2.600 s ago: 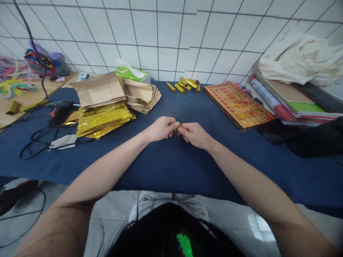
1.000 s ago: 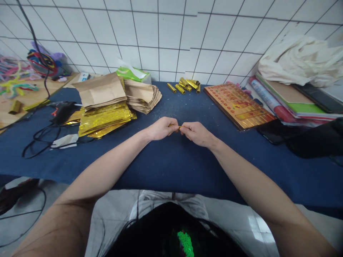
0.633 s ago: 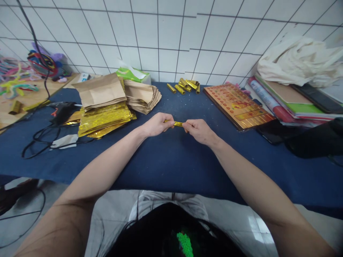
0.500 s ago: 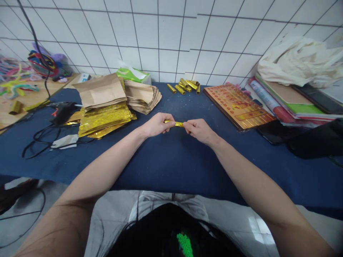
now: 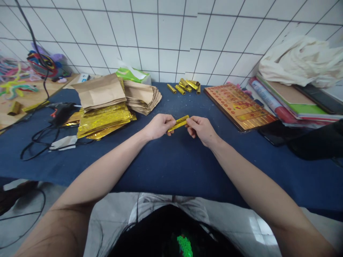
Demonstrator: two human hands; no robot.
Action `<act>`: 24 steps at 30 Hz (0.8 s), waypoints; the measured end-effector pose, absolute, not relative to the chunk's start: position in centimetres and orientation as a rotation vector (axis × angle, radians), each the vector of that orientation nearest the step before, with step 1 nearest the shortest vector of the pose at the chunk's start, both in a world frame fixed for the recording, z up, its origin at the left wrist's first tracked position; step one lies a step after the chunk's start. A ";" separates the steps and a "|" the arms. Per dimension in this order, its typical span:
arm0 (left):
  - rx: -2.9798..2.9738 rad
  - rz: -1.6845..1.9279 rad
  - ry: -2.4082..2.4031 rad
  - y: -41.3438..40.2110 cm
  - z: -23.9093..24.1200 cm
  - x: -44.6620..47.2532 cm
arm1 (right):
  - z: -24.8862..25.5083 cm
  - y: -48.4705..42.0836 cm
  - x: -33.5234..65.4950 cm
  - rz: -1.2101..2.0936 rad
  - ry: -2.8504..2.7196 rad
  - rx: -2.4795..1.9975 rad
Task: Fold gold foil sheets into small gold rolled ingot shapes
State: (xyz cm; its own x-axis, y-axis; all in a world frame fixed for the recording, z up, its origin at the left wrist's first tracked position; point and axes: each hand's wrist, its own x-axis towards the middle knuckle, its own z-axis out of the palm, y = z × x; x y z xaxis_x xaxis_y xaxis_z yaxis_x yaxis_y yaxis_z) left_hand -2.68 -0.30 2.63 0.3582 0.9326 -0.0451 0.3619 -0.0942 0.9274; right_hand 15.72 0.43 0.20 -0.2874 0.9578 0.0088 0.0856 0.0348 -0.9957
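Note:
A small rolled piece of gold foil paper [image 5: 178, 123] is held above the blue table [image 5: 171, 164], tilted up to the right. My left hand [image 5: 158, 126] pinches its left end and my right hand [image 5: 201, 129] pinches its right end. Both hands are closed on it. Several finished gold rolls [image 5: 184, 85] lie at the back of the table by the tiled wall. A stack of gold foil sheets [image 5: 103, 119] lies to the left under brown paper sheets [image 5: 100, 91].
A fanned brown paper stack [image 5: 143, 94] and a green tissue box [image 5: 131, 74] sit at the back left. A glue gun [image 5: 63, 109] with black cables lies far left. A red and gold printed stack [image 5: 239, 105], books [image 5: 289, 100] and a white cloth [image 5: 302, 59] fill the right.
The gold roll has come out longer between my hands and lifted off the table. Its right end now tilts upward, and my hands have moved slightly apart.

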 end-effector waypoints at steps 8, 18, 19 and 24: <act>1.608 0.775 1.094 -0.4 2.1 -2.6 | 0.2 0.5 15.7 1.352 -1.492 -1.111; 1.726 0.841 1.127 -0.3 1.8 -2.4 | 0.3 0.2 15.7 1.385 -1.532 -1.133; 1.690 0.837 1.125 -0.3 1.9 -2.5 | 0.3 0.2 15.8 1.380 -1.525 -1.133; 1.557 0.829 1.132 -0.3 2.4 -2.5 | 0.0 0.5 15.8 1.322 -1.477 -1.142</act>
